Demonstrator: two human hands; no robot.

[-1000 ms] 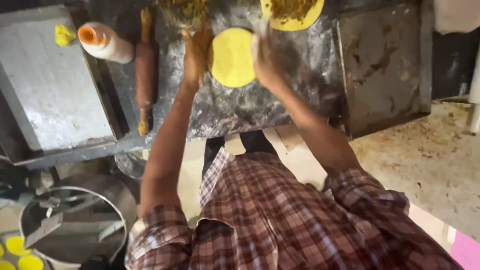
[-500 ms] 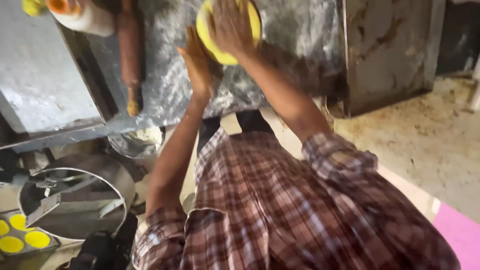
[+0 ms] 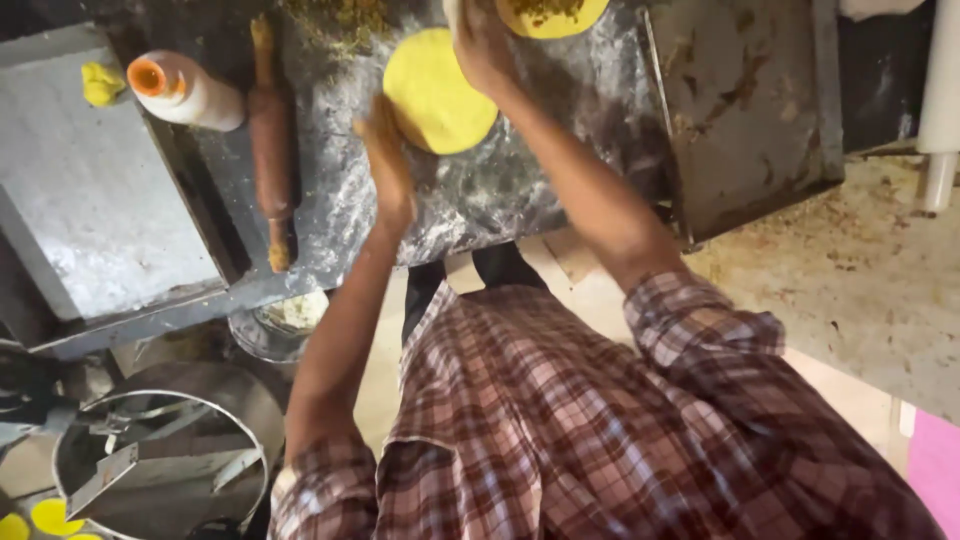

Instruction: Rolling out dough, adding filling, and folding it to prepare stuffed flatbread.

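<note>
A flat round yellow dough disc (image 3: 435,92) lies on the floured metal worktop (image 3: 520,180). My left hand (image 3: 385,160) hovers at the disc's near left edge, fingers straight and together, holding nothing. My right hand (image 3: 480,45) is at the disc's far right edge, near a second yellow disc (image 3: 552,14) topped with brownish filling at the frame's top. Whether the right hand grips anything is not clear.
A wooden rolling pin (image 3: 272,140) lies left of the disc, beside a white bottle with an orange cap (image 3: 185,90). A yellow dough lump (image 3: 101,82) sits on a grey slab (image 3: 90,190). A dirty metal tray (image 3: 745,110) is right. Round metal container (image 3: 160,465) below left.
My right hand has lifted off the dough disc and moved to its far right edge. My left hand drew back to the near left edge. The view shifted, showing the filled disc again.
</note>
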